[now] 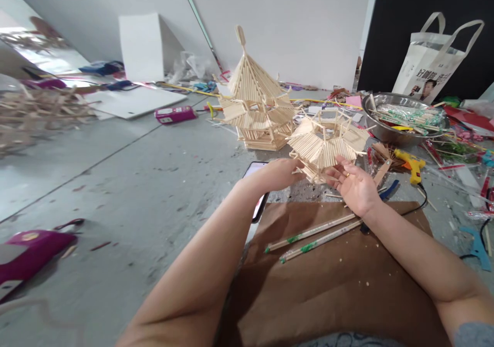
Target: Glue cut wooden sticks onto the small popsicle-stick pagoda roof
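Between my two hands is a many-sided pavilion tier point(335, 151) made of pale wooden chopsticks, with sloping roof panels and an open middle. My left hand point(284, 173) grips its lower left side, the fingertips partly hidden by it. On the lower right, my right hand point(358, 186) holds the tier with curved fingers, palm turned up. A taller chopstick pavilion point(258, 94) with a pointed roof and a finial stands just behind it. Two packs of wrapped chopsticks point(311, 233) lie below my hands on brown paper point(328, 295). Partly behind my left forearm is a phone point(259, 214).
A metal bowl point(366, 111) of wrapped chopsticks and a yellow glue gun point(415, 166) with a cord are at right. Behind them leans a white bag point(432, 64). Purple boxes point(175, 114) and a white board point(135, 102) lie at left; scraps litter the wall side.
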Action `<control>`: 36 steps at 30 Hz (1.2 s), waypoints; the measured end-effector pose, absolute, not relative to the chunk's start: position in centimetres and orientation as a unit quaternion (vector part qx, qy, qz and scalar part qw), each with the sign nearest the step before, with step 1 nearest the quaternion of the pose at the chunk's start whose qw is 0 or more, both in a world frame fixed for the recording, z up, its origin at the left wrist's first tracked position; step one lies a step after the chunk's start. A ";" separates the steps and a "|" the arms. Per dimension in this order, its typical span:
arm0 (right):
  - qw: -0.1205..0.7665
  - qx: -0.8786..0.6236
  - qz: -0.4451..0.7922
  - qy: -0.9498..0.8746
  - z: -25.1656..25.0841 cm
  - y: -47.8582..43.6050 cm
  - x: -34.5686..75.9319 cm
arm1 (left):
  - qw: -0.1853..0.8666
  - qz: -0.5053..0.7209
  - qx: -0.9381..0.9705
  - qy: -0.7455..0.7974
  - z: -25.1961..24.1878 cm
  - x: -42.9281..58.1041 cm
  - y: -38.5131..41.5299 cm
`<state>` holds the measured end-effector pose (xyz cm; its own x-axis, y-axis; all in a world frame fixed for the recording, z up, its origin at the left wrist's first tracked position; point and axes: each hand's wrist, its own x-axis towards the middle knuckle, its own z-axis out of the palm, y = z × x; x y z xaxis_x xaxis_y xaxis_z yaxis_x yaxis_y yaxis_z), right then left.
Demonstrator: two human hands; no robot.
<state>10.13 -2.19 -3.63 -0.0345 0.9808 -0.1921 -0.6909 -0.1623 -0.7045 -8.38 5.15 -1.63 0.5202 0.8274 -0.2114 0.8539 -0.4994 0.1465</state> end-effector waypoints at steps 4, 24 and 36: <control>0.520 -0.399 0.686 -0.316 -3.4 -2.5 10.5 | 0.090 -0.075 0.857 0.502 -1.4 -8.4 5.0; 0.279 -0.614 0.008 -0.738 1.6 4.4 10.4 | 0.038 -0.036 0.852 0.521 2.1 -8.0 2.4; 0.331 -0.653 0.046 -0.680 2.2 -6.9 21.2 | 0.012 0.213 0.894 0.395 3.4 -6.2 -1.7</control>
